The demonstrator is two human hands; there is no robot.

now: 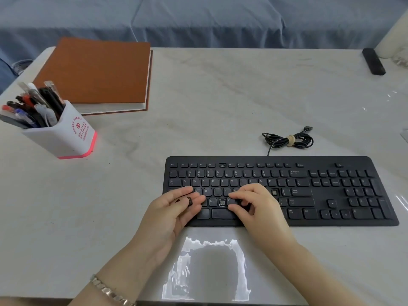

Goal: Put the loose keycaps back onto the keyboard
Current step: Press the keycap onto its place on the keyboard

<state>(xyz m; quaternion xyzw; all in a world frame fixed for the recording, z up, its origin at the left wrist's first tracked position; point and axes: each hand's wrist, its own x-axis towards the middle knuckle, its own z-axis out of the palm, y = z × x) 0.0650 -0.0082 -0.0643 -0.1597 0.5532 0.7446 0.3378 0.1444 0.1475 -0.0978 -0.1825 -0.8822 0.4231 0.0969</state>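
Currently small black plastic keycap (189,201) lying loose on flat fingers of left hand (174,208), unclamped. Right hand (254,206) curled over flat black keyboard (329,194), hold indeterminable. Risk: palm tilt dropping cap; crooked seating on bare socket (222,202).

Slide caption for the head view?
Left hand carries a loose keycap; right hand rests on the keyboard beside an empty socket.
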